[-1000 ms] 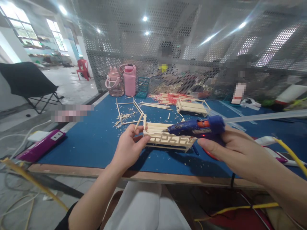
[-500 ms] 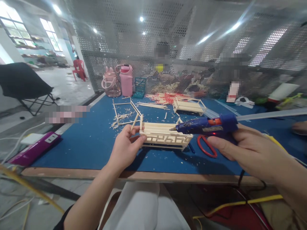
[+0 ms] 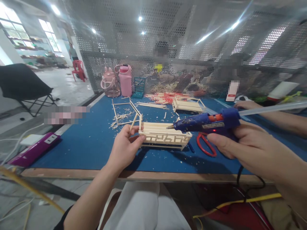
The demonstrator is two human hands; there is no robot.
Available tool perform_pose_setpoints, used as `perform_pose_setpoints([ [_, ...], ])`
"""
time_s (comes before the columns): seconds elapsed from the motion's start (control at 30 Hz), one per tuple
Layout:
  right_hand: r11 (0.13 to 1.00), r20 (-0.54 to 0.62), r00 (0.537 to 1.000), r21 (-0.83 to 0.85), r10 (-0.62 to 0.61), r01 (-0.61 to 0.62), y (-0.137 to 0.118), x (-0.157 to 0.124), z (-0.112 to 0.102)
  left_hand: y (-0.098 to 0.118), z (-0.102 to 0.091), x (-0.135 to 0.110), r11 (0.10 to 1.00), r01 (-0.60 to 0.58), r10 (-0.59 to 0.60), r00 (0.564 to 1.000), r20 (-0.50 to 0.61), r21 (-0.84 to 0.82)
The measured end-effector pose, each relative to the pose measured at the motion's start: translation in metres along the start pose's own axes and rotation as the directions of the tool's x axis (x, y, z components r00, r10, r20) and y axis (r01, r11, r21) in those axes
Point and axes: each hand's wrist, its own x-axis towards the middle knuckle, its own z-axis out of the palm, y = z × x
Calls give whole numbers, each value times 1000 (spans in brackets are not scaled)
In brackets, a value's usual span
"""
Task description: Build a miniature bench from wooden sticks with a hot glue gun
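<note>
**One close, two-handed gluing step, by the look of it**

The left grip pinches the left end of a small, slatted, bench-like model of pale wooden sticks at the centre of the frame, thumb in front, fingers behind. The right grip, right of centre, is wrapped around a dark-blue plastic glue gun, whose metal nozzle points left over the slats.

The step in hand seems to be placing glue on the model; the next move would call for a steady left hold and a fine, deliberate touch of the nozzle.

Farther out on the blue-topped desk are a red loop-shaped handle right of centre, a second pale stick model above centre, and a bare four-sided stick frame to the upper left.

Whether the nozzle touches wood is unclear, and no fresh glue can be made out. The left fingertips are hidden; a slanting thin stick beside them may be held or attached. The trigger is covered, and the right edge cuts off another person's arm.
</note>
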Motion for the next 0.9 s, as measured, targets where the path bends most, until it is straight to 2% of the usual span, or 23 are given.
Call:
perform_pose_setpoints([
  [0.1,998,95,994,46,-50,46,-6,3,7,0,0,0,1000,-2,2,1000,0,7],
  [0.4,991,137,983,69,-124,115,-5,6,26,-2,-1,0,1000,-13,14,1000,-13,23],
  [0.57,989,74,987,51,-146,142,0,4,16,-2,-1,0,1000,0,0,1000,-2,10],
  [0.7,995,7,995,-29,-97,97,8,-2,7,-1,0,1,1000,-4,4,1000,-10,-12],
  [0.9,995,21,997,-65,-73,74,25,-10,1,-2,-2,2,1000,9,-9,1000,-13,2],
])
